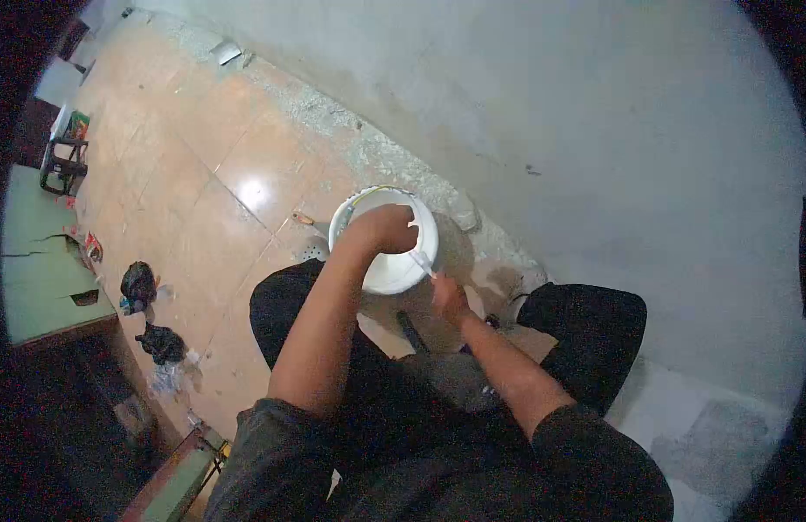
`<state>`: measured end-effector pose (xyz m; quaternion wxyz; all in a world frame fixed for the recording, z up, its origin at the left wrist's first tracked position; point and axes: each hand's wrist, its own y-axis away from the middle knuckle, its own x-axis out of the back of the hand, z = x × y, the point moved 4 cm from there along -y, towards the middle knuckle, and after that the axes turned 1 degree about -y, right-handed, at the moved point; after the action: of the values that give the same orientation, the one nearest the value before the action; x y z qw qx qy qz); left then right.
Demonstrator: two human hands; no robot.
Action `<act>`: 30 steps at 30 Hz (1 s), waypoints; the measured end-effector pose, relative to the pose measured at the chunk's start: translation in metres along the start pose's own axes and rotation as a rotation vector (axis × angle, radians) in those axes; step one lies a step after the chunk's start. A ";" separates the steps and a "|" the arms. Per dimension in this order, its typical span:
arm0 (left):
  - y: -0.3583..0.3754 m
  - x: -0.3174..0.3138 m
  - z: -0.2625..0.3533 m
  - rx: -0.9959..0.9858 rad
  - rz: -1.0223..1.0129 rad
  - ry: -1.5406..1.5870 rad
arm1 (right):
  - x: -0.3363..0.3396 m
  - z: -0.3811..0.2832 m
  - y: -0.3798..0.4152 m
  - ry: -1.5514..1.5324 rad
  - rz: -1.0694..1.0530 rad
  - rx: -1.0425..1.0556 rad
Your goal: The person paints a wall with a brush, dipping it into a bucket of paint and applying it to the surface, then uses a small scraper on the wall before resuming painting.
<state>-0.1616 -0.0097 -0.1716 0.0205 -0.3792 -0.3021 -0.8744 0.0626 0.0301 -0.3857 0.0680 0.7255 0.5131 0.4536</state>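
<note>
A white round bucket [392, 277] stands on the floor between my knees, with white material inside. My left hand [390, 229] reaches over its opening, fingers curled closed; what they hold, if anything, cannot be made out. Beside the bucket's near right rim, my right hand [451, 297] is closed round a small white tool [422, 259], whose end lies over the rim. A thin yellowish strip [357, 202] shows at the bucket's far left inner edge.
A wooden-handled tool [304, 218] lies left of the bucket. A grey wall [594, 157] with rubble [403, 165] along its base runs on the right. Black plastic bags [138, 285] and a green panel [46, 252] are at the left. A metal piece [226, 52] lies far ahead.
</note>
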 end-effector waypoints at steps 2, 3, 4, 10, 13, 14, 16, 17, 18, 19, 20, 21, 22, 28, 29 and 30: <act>-0.001 0.000 0.008 -0.008 -0.023 -0.011 | -0.001 0.001 0.005 0.066 0.237 0.331; -0.002 -0.001 0.009 -0.010 -0.045 -0.021 | 0.006 -0.011 0.016 0.132 0.469 0.665; -0.003 -0.002 0.010 -0.012 -0.043 -0.021 | 0.006 -0.012 0.013 0.134 0.472 0.666; -0.010 -0.006 0.004 -0.009 -0.047 -0.034 | -0.014 0.013 -0.004 0.155 0.229 0.296; -0.012 -0.008 0.001 -0.052 -0.026 -0.020 | -0.007 -0.001 0.011 0.328 0.370 0.437; -0.014 -0.009 0.000 -0.035 -0.036 -0.029 | 0.001 -0.009 0.015 0.271 0.352 0.409; -0.012 -0.007 0.002 -0.001 -0.047 -0.013 | 0.001 -0.005 0.008 0.214 0.335 0.381; -0.011 -0.006 0.003 -0.001 -0.048 -0.013 | -0.004 0.001 0.000 0.259 0.255 0.255; -0.008 -0.002 0.006 -0.001 -0.050 -0.008 | -0.005 0.004 -0.004 0.303 0.176 0.130; -0.007 0.000 0.008 -0.001 -0.051 -0.003 | -0.004 0.002 -0.004 0.304 0.176 0.130; -0.009 -0.003 0.006 -0.006 -0.051 -0.003 | -0.002 0.001 -0.002 0.267 0.180 0.117; -0.010 -0.004 0.004 -0.006 -0.051 -0.002 | 0.000 -0.002 0.000 0.229 0.182 0.103; -0.011 -0.004 0.004 -0.021 -0.031 -0.010 | -0.009 0.014 -0.008 0.230 0.182 0.103; -0.014 -0.008 -0.003 -0.019 0.005 0.011 | -0.001 0.005 0.002 0.151 0.139 0.195; -0.015 -0.008 -0.003 -0.021 -0.012 0.005 | -0.003 0.007 0.000 0.248 0.131 0.228; -0.013 -0.007 -0.001 -0.022 -0.013 0.005 | -0.012 0.019 -0.006 0.347 0.122 0.259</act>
<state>-0.1611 -0.0011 -0.1838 0.0114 -0.3750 -0.2949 -0.8788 0.0713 0.0303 -0.4067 -0.1427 0.6691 0.5262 0.5051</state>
